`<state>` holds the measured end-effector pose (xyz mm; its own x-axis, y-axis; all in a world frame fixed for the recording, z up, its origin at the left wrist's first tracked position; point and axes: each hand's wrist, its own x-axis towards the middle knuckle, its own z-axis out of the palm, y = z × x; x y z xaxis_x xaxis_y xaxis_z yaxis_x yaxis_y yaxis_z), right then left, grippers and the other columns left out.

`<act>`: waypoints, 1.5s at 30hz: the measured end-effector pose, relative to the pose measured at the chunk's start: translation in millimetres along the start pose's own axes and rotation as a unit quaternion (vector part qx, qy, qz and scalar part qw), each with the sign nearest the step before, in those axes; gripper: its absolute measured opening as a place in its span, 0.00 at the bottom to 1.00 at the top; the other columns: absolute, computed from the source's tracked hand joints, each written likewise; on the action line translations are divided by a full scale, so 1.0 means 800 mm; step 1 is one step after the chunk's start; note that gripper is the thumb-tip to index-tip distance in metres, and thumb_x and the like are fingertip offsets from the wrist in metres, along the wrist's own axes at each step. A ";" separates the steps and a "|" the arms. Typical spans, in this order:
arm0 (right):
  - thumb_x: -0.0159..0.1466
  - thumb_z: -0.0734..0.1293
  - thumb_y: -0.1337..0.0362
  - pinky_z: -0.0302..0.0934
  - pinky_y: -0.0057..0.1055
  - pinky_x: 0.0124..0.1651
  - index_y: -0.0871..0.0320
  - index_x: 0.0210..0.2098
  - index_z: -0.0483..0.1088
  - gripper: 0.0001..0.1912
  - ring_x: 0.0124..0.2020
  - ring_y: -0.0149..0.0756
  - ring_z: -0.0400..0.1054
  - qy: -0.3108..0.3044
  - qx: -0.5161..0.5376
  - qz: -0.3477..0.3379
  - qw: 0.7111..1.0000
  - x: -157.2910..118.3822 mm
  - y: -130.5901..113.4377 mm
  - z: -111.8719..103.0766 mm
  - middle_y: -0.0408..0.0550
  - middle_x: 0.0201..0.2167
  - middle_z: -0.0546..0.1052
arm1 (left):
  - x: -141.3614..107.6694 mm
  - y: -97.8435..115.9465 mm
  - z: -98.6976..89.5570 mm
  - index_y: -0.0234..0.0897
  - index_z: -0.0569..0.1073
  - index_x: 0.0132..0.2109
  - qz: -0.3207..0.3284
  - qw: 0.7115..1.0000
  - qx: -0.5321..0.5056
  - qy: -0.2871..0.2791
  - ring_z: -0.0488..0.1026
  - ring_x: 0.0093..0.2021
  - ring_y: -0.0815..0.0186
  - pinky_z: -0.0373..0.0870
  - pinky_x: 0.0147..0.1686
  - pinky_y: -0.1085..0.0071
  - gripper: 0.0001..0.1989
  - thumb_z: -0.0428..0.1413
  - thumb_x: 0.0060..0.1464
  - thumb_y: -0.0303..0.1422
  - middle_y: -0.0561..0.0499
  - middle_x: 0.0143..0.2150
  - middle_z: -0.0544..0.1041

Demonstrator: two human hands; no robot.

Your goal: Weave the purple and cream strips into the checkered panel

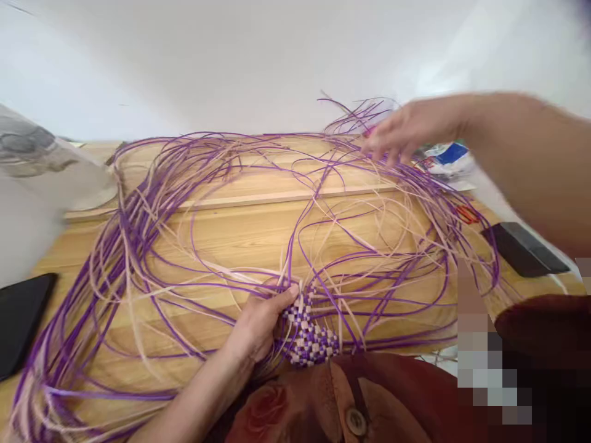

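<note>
Strands point(194, 203) of purple and pale weaving strip sprawl in long loops over the wooden worktop point(240, 227), too many to count, fanning out to every side of the left grip. Left hand point(258, 323) is clenched on one small checkered woven patch point(308, 335), thumb on top, at the worktop's near edge; the patch sits just right of the palm, touching it. Judging by the look, the strips are light, springy and slick, prone to tangling and kinking, so best hold is on the tight woven patch itself, not on loose ends. Right hand point(409, 129) is far across from that grip, over the far tangle, fingers spread and blurred; cannot tell whether it has pinched a strand. Below the right hand: one crumpled white-and-blue packet point(450, 157), something small and red point(467, 214) among the strands, maybe scissor handles, hard to tell. One dark flat object point(524, 246) nearer right. Far left of the left grip: one black phone point(21, 320) and one plastic bag point(41, 166).
</note>
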<state>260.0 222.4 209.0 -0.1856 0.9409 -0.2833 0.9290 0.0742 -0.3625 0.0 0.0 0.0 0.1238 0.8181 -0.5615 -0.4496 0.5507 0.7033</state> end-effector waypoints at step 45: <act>0.63 0.67 0.69 0.60 0.27 0.34 0.58 0.31 0.69 0.04 0.27 0.28 0.64 0.065 0.363 -0.311 0.876 -0.182 -0.041 0.370 0.42 0.26 0.72 | -0.008 -0.004 0.004 0.32 0.76 0.26 0.148 0.977 0.150 0.038 0.65 0.23 0.73 0.62 0.26 0.73 0.13 0.67 0.45 0.37 0.53 0.23 0.73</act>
<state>161.8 -14.5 -0.6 -0.5015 0.8264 0.2560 0.2034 0.4002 -0.8935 3.2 -6.5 3.1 -0.0433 0.9409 -0.3360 -0.1748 0.3240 0.9298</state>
